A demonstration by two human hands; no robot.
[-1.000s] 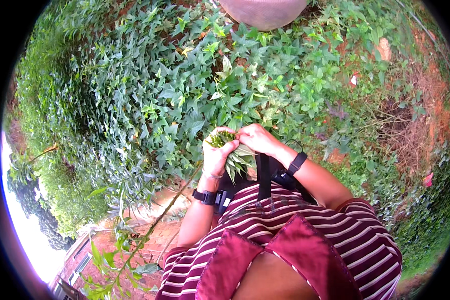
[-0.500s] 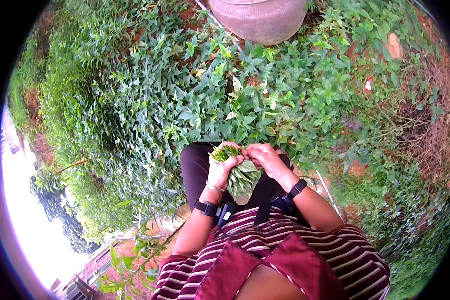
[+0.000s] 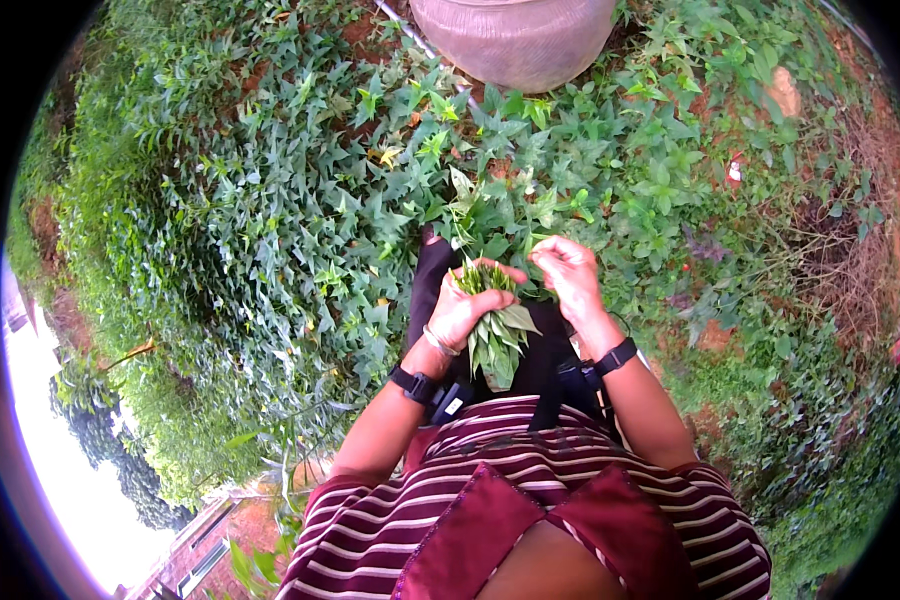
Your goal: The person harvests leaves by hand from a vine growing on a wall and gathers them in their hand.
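Observation:
My left hand (image 3: pixel 462 308) is closed around a bunch of picked green leaves (image 3: pixel 497 345). Their cut stems point up past my fingers, and the pale leaf blades hang down toward my lap. To the right of the bunch and a little farther out, my right hand (image 3: pixel 572 280) is raised with thumb and fingers pinched together. A bit of green shows at those fingertips, but whether it is held or lies behind them I cannot make out. Just beyond both hands grow leafy vines (image 3: pixel 370 215) with pointed leaves.
A large round greyish-pink container (image 3: pixel 515 45) stands at the far edge, with a thin pale pole (image 3: pixel 415 38) beside it. Dry brush (image 3: pixel 830 250) lies to the right. A stone (image 3: pixel 785 92) sits at the far right. My dark-trousered knee (image 3: pixel 432 275) is near the vines.
My right hand has come away from the bunch, moving right and farther out toward the vines. My left hand has shifted slightly right and outward, still holding the leaves.

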